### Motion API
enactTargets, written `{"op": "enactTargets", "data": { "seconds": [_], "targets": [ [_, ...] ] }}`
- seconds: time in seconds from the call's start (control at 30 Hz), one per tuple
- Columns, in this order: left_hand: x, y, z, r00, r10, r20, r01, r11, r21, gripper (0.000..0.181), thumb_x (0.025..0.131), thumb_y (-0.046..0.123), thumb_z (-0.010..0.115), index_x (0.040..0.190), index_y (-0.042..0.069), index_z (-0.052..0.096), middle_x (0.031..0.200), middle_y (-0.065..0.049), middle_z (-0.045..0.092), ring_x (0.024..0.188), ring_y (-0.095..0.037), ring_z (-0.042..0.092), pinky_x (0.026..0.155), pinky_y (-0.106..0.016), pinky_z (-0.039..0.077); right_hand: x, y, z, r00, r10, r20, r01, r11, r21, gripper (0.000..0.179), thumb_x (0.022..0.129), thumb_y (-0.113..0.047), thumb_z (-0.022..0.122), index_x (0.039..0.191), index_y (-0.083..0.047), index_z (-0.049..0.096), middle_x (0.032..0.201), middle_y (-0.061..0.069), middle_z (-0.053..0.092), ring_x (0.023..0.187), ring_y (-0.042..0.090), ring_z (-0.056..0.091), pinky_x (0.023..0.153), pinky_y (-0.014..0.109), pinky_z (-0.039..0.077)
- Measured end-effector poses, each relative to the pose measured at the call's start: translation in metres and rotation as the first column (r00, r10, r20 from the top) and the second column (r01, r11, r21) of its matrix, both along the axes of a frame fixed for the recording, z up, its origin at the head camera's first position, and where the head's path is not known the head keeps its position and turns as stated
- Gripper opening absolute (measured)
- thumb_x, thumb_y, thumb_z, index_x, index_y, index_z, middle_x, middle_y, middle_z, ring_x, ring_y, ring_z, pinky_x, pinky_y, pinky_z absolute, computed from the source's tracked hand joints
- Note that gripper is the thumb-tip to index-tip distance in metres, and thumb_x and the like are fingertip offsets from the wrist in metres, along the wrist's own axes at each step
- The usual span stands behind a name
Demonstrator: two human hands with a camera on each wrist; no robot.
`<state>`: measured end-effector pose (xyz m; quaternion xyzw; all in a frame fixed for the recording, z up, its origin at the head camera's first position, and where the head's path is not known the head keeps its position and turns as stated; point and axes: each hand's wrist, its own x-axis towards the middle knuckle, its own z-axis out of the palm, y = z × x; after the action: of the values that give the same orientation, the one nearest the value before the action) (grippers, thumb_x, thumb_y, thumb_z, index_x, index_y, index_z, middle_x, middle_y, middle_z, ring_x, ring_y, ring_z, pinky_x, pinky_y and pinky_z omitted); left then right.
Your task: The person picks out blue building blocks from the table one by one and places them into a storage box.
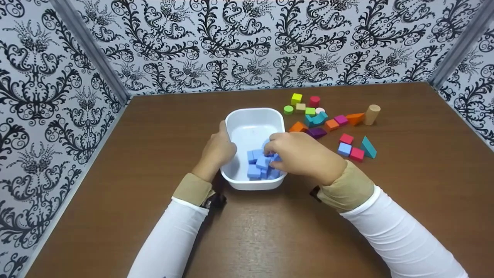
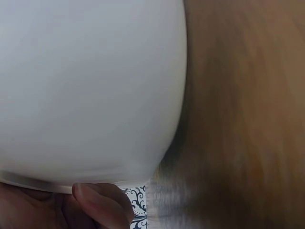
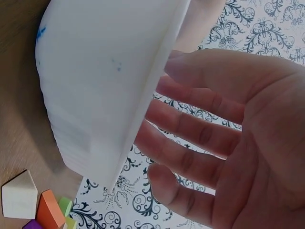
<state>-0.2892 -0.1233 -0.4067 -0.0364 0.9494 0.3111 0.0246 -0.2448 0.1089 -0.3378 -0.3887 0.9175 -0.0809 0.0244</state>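
Observation:
A white plastic tub (image 1: 252, 117) sits on the table with several light-blue blocks (image 1: 254, 170) heaped in its near right part. My left hand (image 1: 219, 148) grips the tub's left rim; the left wrist view has fingers (image 2: 102, 202) at the rim and the white outer wall filling much of the picture. My right hand (image 1: 303, 154) reaches over the right rim, thumb and fingertips down among the blue blocks. In the right wrist view its fingers (image 3: 186, 124) bend over the rim with the tips hidden inside; I cannot tell whether they hold a block.
Right of the tub lie several coloured blocks, among them a teal arch (image 1: 316, 119), a purple block (image 1: 316, 133) and an orange triangle (image 1: 355, 118). A tan cylinder (image 1: 372, 115) stands upright. Nearer are a blue cube (image 1: 344, 149) and a teal triangle (image 1: 368, 147). Patterned walls (image 1: 247, 46) border the table.

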Motion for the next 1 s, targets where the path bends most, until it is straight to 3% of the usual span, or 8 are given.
{"op": "enactTargets", "data": {
  "seconds": [0.3,0.5,0.67,0.83,1.0],
  "targets": [
    [0.001,0.001,0.002,1.000,0.007,0.008,-0.007,1.000,-0.005,0.082,0.098,0.008,0.051,0.170,0.005,0.013,0.142,-0.028,0.062,0.120,-0.037,0.065,0.101,-0.053,0.054,-0.008,0.019,0.015,0.999,-0.048,0.012,0.048,0.998,-0.039,0.034,0.091,-0.025,0.087,0.120,-0.009,0.081,0.111,0.010,0.075,0.094,0.026,0.070,0.086,0.043,0.060],
    [0.001,0.001,0.001,1.000,0.010,0.009,-0.010,1.000,-0.004,0.081,0.097,0.008,0.050,0.170,0.005,0.014,0.139,-0.029,0.063,0.118,-0.037,0.066,0.099,-0.053,0.055,-0.017,0.038,0.023,0.998,-0.061,0.007,0.062,0.995,-0.081,0.027,0.093,-0.014,0.081,0.117,-0.002,0.080,0.108,0.014,0.074,0.093,0.028,0.068,0.087,0.045,0.059],
    [0.001,0.001,0.002,1.000,0.008,0.013,-0.008,1.000,-0.003,0.081,0.098,0.009,0.050,0.170,0.006,0.013,0.140,-0.028,0.063,0.118,-0.037,0.066,0.098,-0.053,0.055,-0.022,0.057,0.033,0.990,-0.144,-0.003,0.143,0.983,-0.112,0.022,0.092,-0.013,0.080,0.113,-0.008,0.081,0.105,0.007,0.077,0.089,0.023,0.070,0.085,0.045,0.059],
    [0.001,0.002,0.003,1.000,0.009,0.023,-0.009,1.000,0.007,0.082,0.098,0.008,0.051,0.170,0.006,0.012,0.142,-0.028,0.062,0.113,-0.036,0.067,0.093,-0.053,0.058,-0.022,0.075,0.044,0.983,-0.184,0.002,0.183,0.973,-0.143,0.021,0.091,-0.016,0.084,0.110,-0.010,0.082,0.106,0.007,0.079,0.090,0.025,0.071,0.085,0.048,0.057],
    [0.001,0.002,0.003,1.000,0.008,0.026,-0.008,1.000,0.004,0.082,0.099,0.008,0.051,0.170,0.006,0.011,0.144,-0.029,0.060,0.116,-0.037,0.067,0.096,-0.053,0.057,-0.025,0.092,0.050,0.963,-0.259,0.074,0.266,0.958,-0.109,0.029,0.093,-0.025,0.084,0.118,-0.011,0.081,0.105,0.006,0.077,0.090,0.023,0.067,0.080,0.046,0.053]
  ]
}}
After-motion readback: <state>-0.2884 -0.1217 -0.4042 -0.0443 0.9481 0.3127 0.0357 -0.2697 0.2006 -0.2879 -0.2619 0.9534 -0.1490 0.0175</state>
